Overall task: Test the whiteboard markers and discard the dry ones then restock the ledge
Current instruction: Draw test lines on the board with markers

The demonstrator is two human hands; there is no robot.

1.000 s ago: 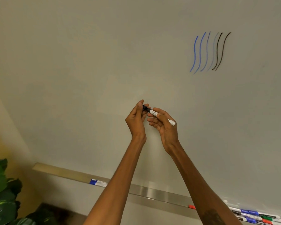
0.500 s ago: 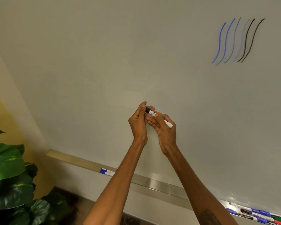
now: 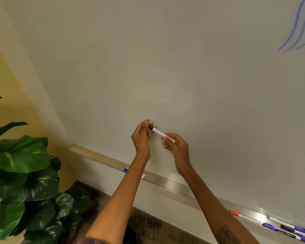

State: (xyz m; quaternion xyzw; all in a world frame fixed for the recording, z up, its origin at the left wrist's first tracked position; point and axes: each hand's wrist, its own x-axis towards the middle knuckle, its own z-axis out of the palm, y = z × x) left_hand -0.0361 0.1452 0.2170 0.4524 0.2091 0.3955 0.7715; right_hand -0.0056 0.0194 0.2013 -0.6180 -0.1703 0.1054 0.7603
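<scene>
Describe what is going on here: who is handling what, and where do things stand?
A person at the whiteboard holds a black-capped marker in both hands: the left hand grips the cap end, the right hand pinches the white barrel. Blue strokes mark the upper right. More markers lie on the ledge, lower right.

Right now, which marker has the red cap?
The red-capped marker lying on the ledge, just left of the blue and black cluster at lower right. The held marker is black-capped.
</scene>
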